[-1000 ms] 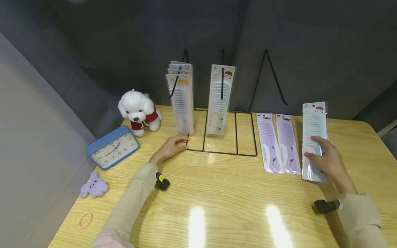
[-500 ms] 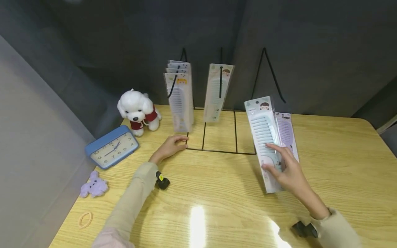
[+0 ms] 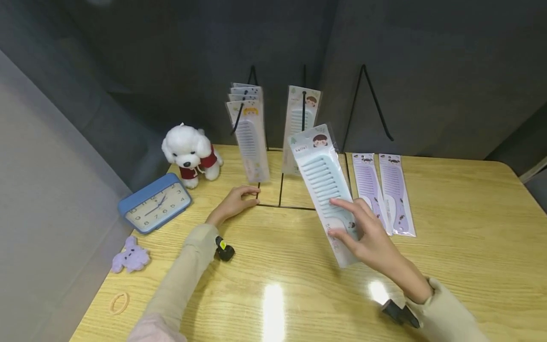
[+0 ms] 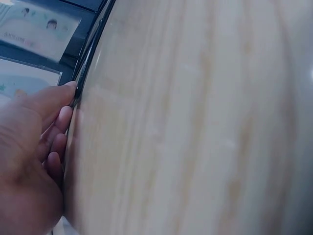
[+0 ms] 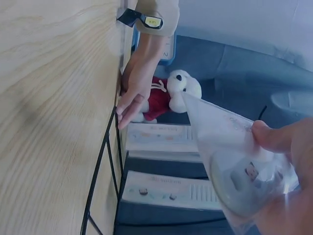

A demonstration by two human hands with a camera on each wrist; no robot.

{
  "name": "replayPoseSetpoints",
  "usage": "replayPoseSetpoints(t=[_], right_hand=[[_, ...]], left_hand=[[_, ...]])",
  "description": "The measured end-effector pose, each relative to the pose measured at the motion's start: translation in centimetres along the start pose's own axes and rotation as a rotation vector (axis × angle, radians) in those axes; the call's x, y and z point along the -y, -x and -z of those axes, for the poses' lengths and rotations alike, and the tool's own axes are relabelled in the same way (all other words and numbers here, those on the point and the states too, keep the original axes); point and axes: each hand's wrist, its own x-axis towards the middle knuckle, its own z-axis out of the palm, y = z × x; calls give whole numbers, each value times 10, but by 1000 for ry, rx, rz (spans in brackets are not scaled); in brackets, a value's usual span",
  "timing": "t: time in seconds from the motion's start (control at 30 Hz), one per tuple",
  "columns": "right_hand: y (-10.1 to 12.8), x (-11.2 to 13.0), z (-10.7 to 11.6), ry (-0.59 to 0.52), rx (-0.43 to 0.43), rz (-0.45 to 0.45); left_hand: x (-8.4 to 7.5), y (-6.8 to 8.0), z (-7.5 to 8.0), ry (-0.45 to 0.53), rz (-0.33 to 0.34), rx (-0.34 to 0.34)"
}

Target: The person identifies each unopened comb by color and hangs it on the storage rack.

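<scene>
My right hand [image 3: 376, 242] pinches a packaged pale-blue comb [image 3: 322, 175] by its lower part, thumb on one edge and fingers on the other. The pack leans left, in front of the wire display rack [image 3: 279, 207]. In the right wrist view its clear wrapper [image 5: 234, 171] catches the light. At the rack's front left corner, my left hand [image 3: 232, 204] holds the black wire; the left wrist view shows thumb and fingertips against it. Several packaged combs [image 3: 248, 137] hang from the left hook. Another pale-blue packaged comb [image 3: 295, 118] hangs on the middle one, partly hidden.
The rack's right hook [image 3: 378, 107] bears nothing. Two packaged purple combs [image 3: 395, 194] lie right of the rack, one partly behind my right hand. At left are a white toy dog [image 3: 188, 147], a blue clock [image 3: 155, 204], a purple plush [image 3: 131, 256] and a hair tie [image 3: 118, 303].
My right hand has lifted the pale-blue packaged comb from the table's right side and carried it left, past the purple combs, to before the rack. My left hand stays at the rack's corner.
</scene>
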Motion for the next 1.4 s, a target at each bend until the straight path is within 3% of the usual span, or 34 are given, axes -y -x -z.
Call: replayPoseSetpoints(t=[0.33, 0.6, 0.87, 1.17, 1.4], right_hand=[[-18, -9, -13, 93, 2, -51], [-58, -28, -27, -26, 100, -304], [-95, -56, -36, -93, 185, -432], [-87, -74, -32, -76, 256, -490], [-67, -94, -3, 33, 217, -527]], left_hand=[[-1, 0, 2, 4, 4, 26], [1, 1, 2, -3, -1, 28], [-1, 1, 0, -4, 19, 21], [0, 2, 0, -7, 35, 29], [1, 1, 1, 16, 18, 19]])
